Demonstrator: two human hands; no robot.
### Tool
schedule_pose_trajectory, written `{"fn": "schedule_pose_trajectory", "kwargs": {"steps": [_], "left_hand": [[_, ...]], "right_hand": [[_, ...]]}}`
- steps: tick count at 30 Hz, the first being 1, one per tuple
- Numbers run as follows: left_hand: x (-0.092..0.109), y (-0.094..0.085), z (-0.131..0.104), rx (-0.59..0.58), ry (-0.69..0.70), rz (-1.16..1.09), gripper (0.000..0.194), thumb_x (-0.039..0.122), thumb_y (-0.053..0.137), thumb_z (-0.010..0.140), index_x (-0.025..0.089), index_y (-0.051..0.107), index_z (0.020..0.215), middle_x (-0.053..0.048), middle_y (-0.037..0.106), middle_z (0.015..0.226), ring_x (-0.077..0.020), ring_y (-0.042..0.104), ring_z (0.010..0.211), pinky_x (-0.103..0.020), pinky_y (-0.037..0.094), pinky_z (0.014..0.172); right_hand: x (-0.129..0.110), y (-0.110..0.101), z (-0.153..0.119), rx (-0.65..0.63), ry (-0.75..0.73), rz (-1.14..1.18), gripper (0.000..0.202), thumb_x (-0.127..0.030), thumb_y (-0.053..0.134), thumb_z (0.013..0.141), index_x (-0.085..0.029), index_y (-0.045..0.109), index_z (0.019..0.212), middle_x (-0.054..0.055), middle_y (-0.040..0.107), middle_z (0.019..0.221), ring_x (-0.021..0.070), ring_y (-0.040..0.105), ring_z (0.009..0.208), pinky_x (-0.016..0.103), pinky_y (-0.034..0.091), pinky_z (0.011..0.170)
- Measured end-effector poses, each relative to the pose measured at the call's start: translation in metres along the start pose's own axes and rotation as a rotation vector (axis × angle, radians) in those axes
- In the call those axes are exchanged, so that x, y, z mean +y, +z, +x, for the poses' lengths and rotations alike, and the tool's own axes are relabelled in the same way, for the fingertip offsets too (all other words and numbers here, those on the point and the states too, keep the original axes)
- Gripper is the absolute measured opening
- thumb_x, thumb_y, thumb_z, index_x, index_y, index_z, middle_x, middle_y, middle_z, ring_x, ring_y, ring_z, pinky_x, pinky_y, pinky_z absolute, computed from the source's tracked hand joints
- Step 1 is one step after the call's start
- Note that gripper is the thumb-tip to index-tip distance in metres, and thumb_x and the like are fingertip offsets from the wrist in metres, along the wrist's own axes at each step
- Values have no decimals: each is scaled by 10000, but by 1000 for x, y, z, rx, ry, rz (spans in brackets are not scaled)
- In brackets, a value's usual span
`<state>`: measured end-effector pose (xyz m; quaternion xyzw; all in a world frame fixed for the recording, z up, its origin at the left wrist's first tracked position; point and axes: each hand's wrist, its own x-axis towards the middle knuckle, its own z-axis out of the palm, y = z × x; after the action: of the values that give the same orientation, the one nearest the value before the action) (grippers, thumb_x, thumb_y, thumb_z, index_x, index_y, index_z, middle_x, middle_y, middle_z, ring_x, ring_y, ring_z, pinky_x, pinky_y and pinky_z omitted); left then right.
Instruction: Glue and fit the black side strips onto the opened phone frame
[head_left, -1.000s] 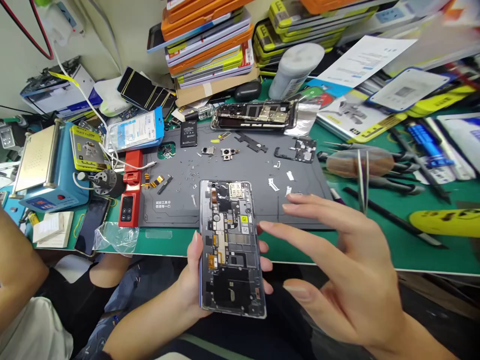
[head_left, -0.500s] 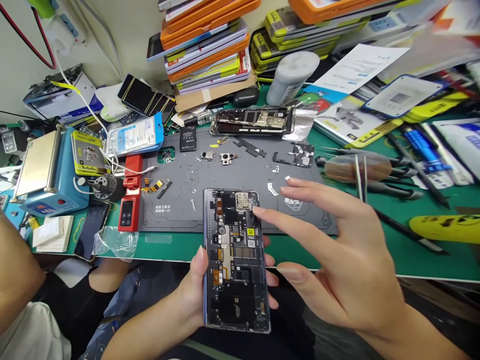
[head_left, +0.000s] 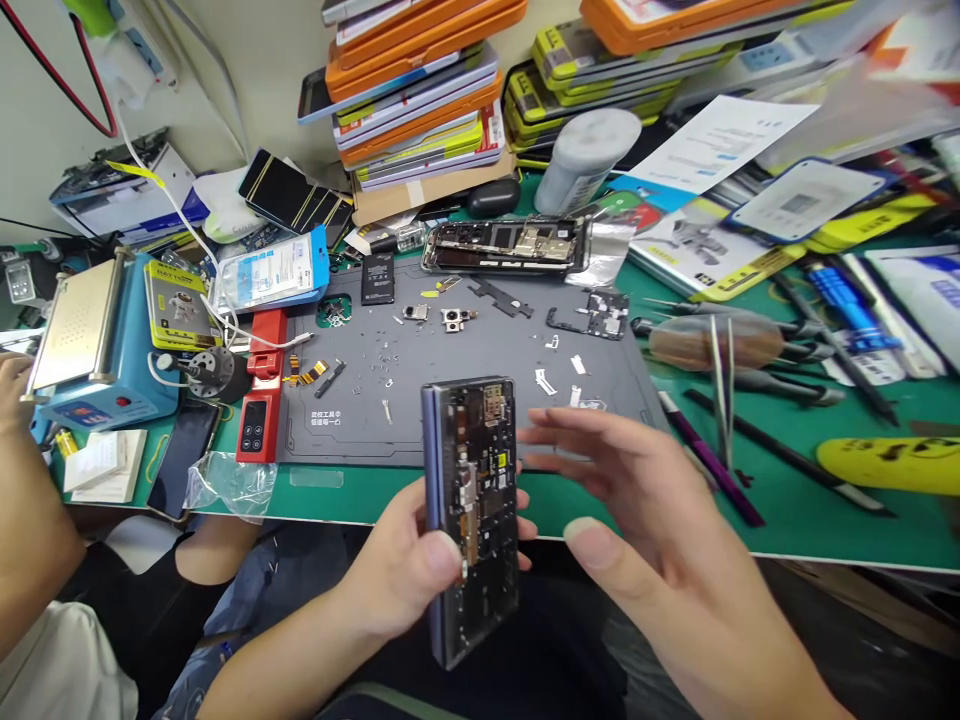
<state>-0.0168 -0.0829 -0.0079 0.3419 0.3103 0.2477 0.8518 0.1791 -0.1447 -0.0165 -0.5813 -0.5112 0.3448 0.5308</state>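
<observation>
An opened phone [head_left: 484, 510] with its inner parts bare stands tilted in my left hand [head_left: 420, 565]. My left thumb presses its left edge, and the fingertips curl round from behind on the right. Its dark blue side edge shows on the left. To the right of the phone, apart from it, my right hand [head_left: 645, 510] hovers with its fingers spread and nothing in them. Beyond the phone lies a grey work mat [head_left: 360, 430] with tiny screws and small parts. On it are camera modules [head_left: 454, 319], a battery [head_left: 377, 278] and a black bracket [head_left: 592, 315].
Another opened phone [head_left: 506, 245] lies at the mat's back edge. A red device [head_left: 261, 400] and a blue machine [head_left: 112, 350] stand left, beside another person's arm [head_left: 34, 480]. Tweezers [head_left: 721, 385] and a purple pry tool [head_left: 709, 455] lie right. Stacked boxes [head_left: 420, 100] rise behind.
My left hand has turned the phone so its left side edge faces me. My right hand has drawn off the phone's upper right corner, uncovering the purple tool.
</observation>
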Motion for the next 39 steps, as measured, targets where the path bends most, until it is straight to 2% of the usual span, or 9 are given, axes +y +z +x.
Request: {"fn": "schedule_pose_trajectory", "kwargs": {"steps": [4, 9, 11, 15, 17, 21, 26, 30, 39], "left_hand": [[17, 2, 2, 102, 75, 451, 737, 586, 977, 780, 263, 732, 1394, -85, 689, 1319, -305, 690, 1248, -429, 578, 1086], [25, 9, 5, 191, 91, 767, 764, 450, 977, 767, 272, 684, 1449, -62, 674, 1290, -291, 664, 1234, -446, 539, 1088], [26, 11, 5, 192, 92, 792, 750, 453, 961, 776, 272, 680, 1447, -62, 672, 1305, -291, 652, 1252, -448, 531, 1095], [28, 10, 2, 178, 70, 795, 789, 490, 940, 802, 253, 637, 1491, -78, 652, 1394, -298, 624, 1334, -471, 505, 1174], [30, 9, 0, 158, 64, 782, 797, 490, 924, 823, 268, 610, 1522, -78, 632, 1451, -295, 610, 1386, -470, 489, 1219], [32, 6, -2, 138, 65, 788, 767, 408, 901, 838, 306, 595, 1534, -65, 611, 1490, -276, 603, 1427, -433, 508, 1226], [34, 5, 0, 193, 69, 804, 737, 398, 916, 803, 291, 630, 1473, -59, 622, 1440, -273, 624, 1374, -430, 525, 1205], [34, 7, 0, 212, 73, 813, 717, 408, 924, 780, 279, 646, 1428, -64, 637, 1401, -290, 628, 1357, -445, 544, 1169], [30, 7, -4, 217, 74, 719, 763, 413, 942, 751, 276, 618, 1428, -72, 615, 1427, -294, 652, 1352, -449, 553, 1163]], "right_hand": [[0, 3, -8, -150, 232, 331, 687, -696, 690, 1056, -438, 476, 1655, 74, 595, 1608, 301, 692, 1389, 398, 691, 1075], [4, 0, 1, -78, 257, 269, 777, -574, 891, 953, -487, 515, 1628, 23, 609, 1610, 246, 681, 1422, 304, 649, 1123], [6, 0, 6, -75, 238, 277, 794, -516, 936, 922, -483, 540, 1610, 20, 652, 1551, 226, 724, 1355, 268, 666, 1071], [9, 1, 15, -135, 202, 408, 878, -456, 951, 921, -500, 453, 1644, -2, 768, 1234, 192, 822, 1061, 288, 715, 967], [10, 2, 17, -148, 183, 433, 887, -436, 953, 920, -504, 445, 1645, -3, 768, 1205, 197, 824, 1003, 303, 731, 916], [11, 3, 18, -134, 145, 376, 799, -441, 970, 890, -501, 569, 1579, 7, 710, 1390, 211, 801, 1111, 294, 721, 930], [12, 3, 18, -152, 146, 363, 742, -528, 891, 958, -482, 552, 1617, 37, 662, 1542, 281, 726, 1345, 385, 684, 1070], [13, 5, 19, -160, 128, 394, 718, -561, 870, 967, -465, 558, 1607, 45, 673, 1547, 305, 652, 1457, 467, 612, 1192], [12, 12, 20, -118, 85, 422, 676, -568, 866, 952, -410, 599, 1553, 69, 713, 1467, 316, 683, 1397, 486, 636, 1135]]}}
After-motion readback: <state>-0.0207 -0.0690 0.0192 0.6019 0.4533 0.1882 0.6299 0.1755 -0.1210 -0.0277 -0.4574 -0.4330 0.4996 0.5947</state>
